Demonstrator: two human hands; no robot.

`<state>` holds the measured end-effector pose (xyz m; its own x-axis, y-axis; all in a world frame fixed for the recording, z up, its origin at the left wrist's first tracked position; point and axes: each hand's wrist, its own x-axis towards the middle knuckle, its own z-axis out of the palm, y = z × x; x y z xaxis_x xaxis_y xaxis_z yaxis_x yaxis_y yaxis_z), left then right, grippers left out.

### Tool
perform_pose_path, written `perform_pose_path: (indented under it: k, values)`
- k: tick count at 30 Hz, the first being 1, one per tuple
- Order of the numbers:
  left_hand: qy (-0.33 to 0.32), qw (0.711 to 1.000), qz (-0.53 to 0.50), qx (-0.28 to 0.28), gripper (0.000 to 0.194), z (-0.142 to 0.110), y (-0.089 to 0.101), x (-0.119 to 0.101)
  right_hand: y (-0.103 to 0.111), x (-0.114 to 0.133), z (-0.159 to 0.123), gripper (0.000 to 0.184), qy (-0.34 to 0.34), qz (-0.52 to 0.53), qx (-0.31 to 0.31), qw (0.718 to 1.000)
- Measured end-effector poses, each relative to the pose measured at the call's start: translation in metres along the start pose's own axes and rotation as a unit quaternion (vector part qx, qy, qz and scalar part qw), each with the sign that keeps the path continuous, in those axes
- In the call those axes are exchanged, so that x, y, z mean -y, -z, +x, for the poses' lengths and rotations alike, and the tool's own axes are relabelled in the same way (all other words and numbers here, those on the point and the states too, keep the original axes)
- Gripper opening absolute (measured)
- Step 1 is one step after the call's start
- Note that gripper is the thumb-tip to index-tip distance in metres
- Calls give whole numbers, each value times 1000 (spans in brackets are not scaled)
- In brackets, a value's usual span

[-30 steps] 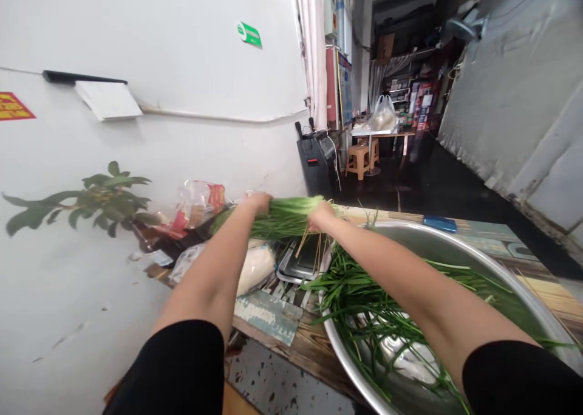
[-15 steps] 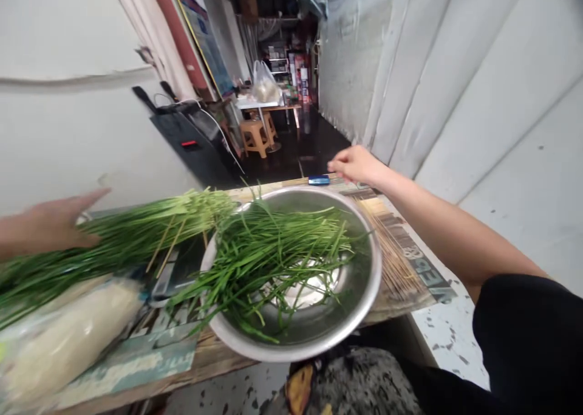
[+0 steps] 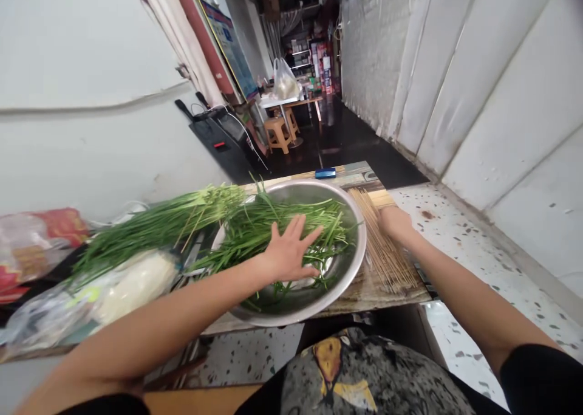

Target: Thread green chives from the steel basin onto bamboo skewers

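A wide steel bowl (image 3: 353,268) holds loose green chives (image 3: 255,229). My left hand (image 3: 289,251) hovers over the chives with its fingers spread flat, holding nothing. My right hand (image 3: 394,221) rests on a heap of thin bamboo skewers (image 3: 385,254) lying on the table right of the bowl; its fingers are turned down and hidden. A tied bundle of chives (image 3: 155,223) lies to the left of the bowl.
A clear bag with white contents (image 3: 127,287) and a red packet (image 3: 36,239) lie at the left. A blue object (image 3: 325,173) sits at the table's far edge. Beyond are a black machine (image 3: 223,144), an orange stool (image 3: 279,134) and a dark corridor. White walls run along both sides.
My left hand has let go of the chive bundle and moved right over the bowl. My right hand has come back from near the blue object down onto the skewers. The view has swung right.
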<state>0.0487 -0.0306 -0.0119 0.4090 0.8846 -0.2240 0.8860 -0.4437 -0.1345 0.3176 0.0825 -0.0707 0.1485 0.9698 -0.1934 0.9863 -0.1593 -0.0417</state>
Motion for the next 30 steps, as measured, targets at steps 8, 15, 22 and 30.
perform_pose_path:
  k: [8,15,22,30]
  values:
    - [-14,996,21,-85,69,14,-66,-2,-2,-9,14,37,42,15,-5,999]
    - [87,994,14,-62,59,48,-59,-34,-10,-17,5,43,62,16,-52,997]
    - [12,998,-56,33,71,37,-4,-27,-11,-18,2,39,58,43,-79,994]
    - [4,995,-88,-51,29,54,57,25,10,-11,-5,28,73,242,-196,947]
